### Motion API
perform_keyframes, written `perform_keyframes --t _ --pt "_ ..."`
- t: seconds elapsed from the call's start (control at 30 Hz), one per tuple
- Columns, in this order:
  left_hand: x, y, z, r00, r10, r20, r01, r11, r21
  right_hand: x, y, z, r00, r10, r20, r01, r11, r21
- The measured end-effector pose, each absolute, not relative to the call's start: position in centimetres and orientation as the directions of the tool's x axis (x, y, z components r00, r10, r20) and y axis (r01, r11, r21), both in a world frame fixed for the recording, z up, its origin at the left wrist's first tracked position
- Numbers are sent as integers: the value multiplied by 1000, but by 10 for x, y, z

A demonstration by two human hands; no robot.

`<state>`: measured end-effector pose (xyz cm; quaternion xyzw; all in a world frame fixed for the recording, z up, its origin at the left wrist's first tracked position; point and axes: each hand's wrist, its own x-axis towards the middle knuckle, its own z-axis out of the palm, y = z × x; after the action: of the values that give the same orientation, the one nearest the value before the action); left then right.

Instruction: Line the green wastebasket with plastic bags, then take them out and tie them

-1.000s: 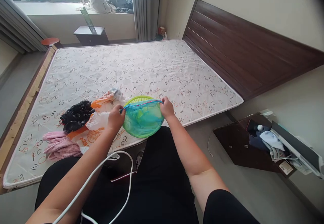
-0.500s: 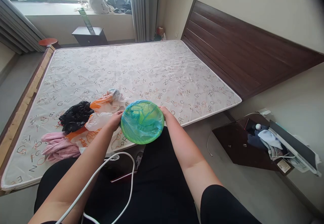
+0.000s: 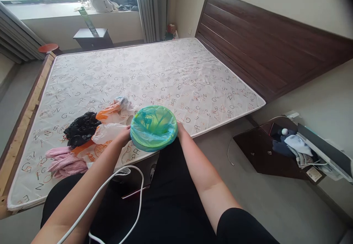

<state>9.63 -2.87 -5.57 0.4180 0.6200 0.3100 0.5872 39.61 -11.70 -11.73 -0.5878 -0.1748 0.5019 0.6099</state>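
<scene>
While both forearms reach forward from the bottom of the view, the left hand (image 3: 123,135) and the right hand (image 3: 179,129) close on opposite sides of a round green basket (image 3: 153,128), holding it level just over the near edge of the mattress (image 3: 154,75); most of each hand is hidden behind the basket's rim, so the finger positions cannot be told. A thin blue plastic bag (image 3: 146,121) lines the basket, its mouth stretched over the rim and its film crumpled down inside. Just beside the left hand, on the mattress, lies a white and orange plastic bag (image 3: 109,128), with a black bag (image 3: 81,128) touching it on its far left and a pink cloth (image 3: 64,160) nearer the mattress's near edge. Beyond this small heap the letter-printed mattress spreads wide to the dark wooden headboard (image 3: 264,49) on the right and the bare wooden bed frame (image 3: 22,126) on the left. A white cable (image 3: 121,196) loops across the person's dark lap below the left forearm. To the right of the bed a strip of floor (image 3: 220,152) lies between the mattress edge and a dark nightstand (image 3: 256,152) piled with cloths.
</scene>
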Motion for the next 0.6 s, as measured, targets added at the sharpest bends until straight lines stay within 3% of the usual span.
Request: perform_keyframes --t 0.07,0.13,0.2,0.23,0.27,0.33,0.43,0.5,0.6 --pt "98 -29 -42 -95 943 -318 178 330 927 398 -124 -118 482 763 -430 -449 -206 -870" --pt "107 -30 -25 -99 995 1 278 27 960 399 -133 -118 543 709 -450 -470 -187 -863" --pt "128 -33 -15 175 951 254 400 -304 864 399 -141 -116 598 669 -442 -469 -155 -870" --pt "143 -36 -15 378 890 256 441 -416 795 399 -144 -115 617 656 -434 -464 -143 -874" --pt "159 -40 -18 552 818 164 484 -474 735 398 -146 -114 630 647 -428 -460 -133 -878" --pt "188 -49 -35 727 674 -136 599 -525 604 397 -147 -111 641 641 -422 -458 -122 -881" --pt "216 -58 -74 685 552 -476 723 -596 349 396 -147 -109 638 653 -409 -443 -123 -888" --pt "220 -58 -99 650 540 -535 729 -643 237 395 -147 -109 634 671 -385 -413 -127 -902" --pt "215 -54 -128 654 537 -533 715 -668 204 396 -147 -108 637 681 -362 -372 -139 -918"
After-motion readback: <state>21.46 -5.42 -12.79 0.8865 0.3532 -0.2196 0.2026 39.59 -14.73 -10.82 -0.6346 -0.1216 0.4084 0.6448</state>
